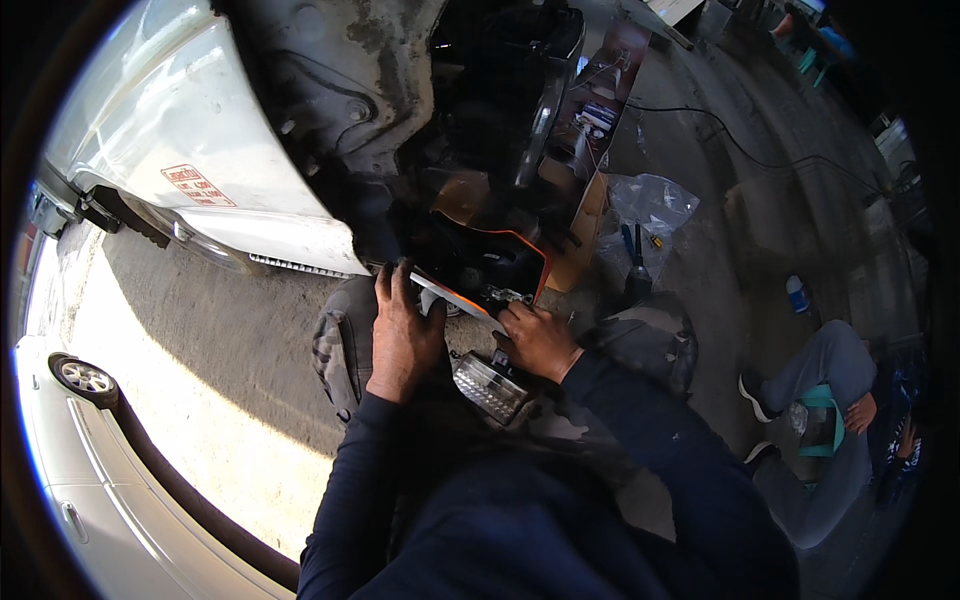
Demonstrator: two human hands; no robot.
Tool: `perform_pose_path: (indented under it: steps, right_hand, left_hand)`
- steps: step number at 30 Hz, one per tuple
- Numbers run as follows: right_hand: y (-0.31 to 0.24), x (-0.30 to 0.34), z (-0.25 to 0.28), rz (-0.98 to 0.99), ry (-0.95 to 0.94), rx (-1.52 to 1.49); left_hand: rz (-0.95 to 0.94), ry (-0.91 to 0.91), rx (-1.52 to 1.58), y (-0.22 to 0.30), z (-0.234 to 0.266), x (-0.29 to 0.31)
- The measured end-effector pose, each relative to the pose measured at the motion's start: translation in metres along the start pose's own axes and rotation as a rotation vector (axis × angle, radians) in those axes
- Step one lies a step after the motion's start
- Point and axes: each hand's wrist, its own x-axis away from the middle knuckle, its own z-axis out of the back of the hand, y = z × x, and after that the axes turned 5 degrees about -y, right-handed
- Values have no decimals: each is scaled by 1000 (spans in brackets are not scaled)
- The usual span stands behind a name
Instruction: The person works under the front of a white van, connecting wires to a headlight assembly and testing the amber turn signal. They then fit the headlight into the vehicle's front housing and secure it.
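A dark, hollow housing with an orange rim (543, 268) sits in front of me, tilted, at the vehicle's stripped front corner. My left hand (405, 335) grips the pale near edge of it, fingers over the top and thumb on the inner side. At the right end of that edge my right hand (540, 338) is closed, its fingers curled beside a small metal fitting (508, 296). What lies under those fingertips is hidden. Just below, between my knees, rests a lamp with a ribbed clear lens (490, 388), close to my right hand.
A white vehicle panel (190, 150) with red lettering stands at the left. Behind the housing are a cardboard box (578, 235), a clear plastic bag (655, 200) and dark-handled tools (636, 262). A seated person (830, 400) is at the right, near a blue can (797, 294).
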Motion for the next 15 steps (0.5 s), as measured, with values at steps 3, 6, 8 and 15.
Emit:
perform_pose_path:
  steps: [3,6,8,15]
  right_hand:
    - [3,2,-4,26,38,-5]
    - [5,3,-6,30,51,3]
    - [6,2,-5,39,54,0]
    - [4,1,0,9,52,-55]
  left_hand:
    - [103,-43,110,-4,-11,-7]
    - [118,-29,126,-11,-25,-13]
    - [266,-11,378,-17,-36,-12]
    - [1125,338,1418,-38,-111,-5]
